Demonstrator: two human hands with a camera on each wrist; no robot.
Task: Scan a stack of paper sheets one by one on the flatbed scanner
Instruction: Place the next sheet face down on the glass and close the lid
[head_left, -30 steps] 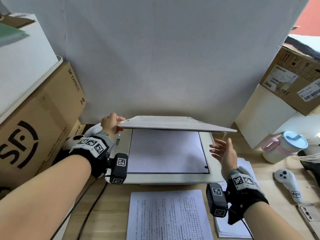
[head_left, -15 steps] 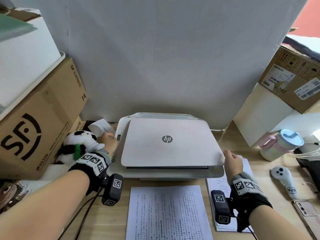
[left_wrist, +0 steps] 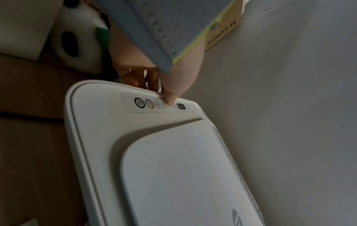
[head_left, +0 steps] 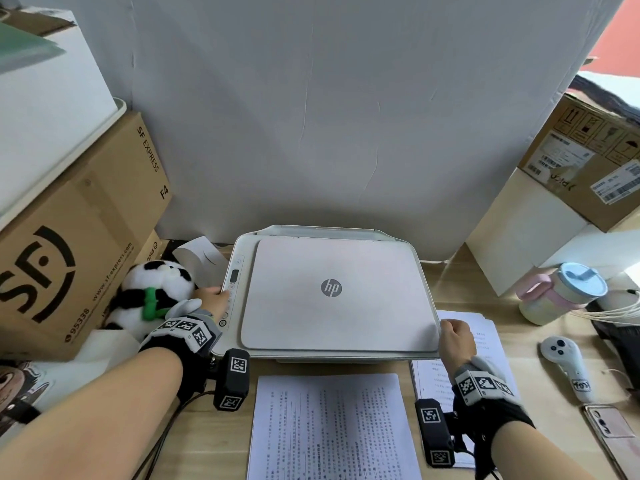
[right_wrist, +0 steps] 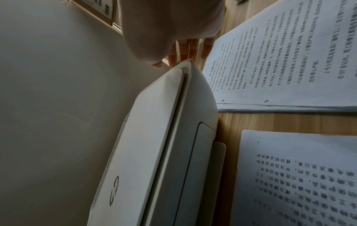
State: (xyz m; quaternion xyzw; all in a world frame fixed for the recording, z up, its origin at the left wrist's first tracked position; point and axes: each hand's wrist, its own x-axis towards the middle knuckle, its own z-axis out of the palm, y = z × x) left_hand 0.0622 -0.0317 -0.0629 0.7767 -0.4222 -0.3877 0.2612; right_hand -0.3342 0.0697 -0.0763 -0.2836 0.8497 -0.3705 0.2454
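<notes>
White scanner (head_left: 332, 292) x1, paper stacks (head_left: 334, 427) x2

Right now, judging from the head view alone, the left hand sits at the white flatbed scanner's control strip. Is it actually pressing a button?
Observer: Yes. In the left wrist view, one fingertip of the left hand is down on a small button of the white flatbed scanner, between the two ringed buttons and the dark display.
Operator: Is the flat white lid fully down?
Observer: The right wrist view shows only a thin dark seam beneath it. The right hand has its thumb and fingers either side of the lid's corner; I cannot tell whether they are gripping it.
</notes>
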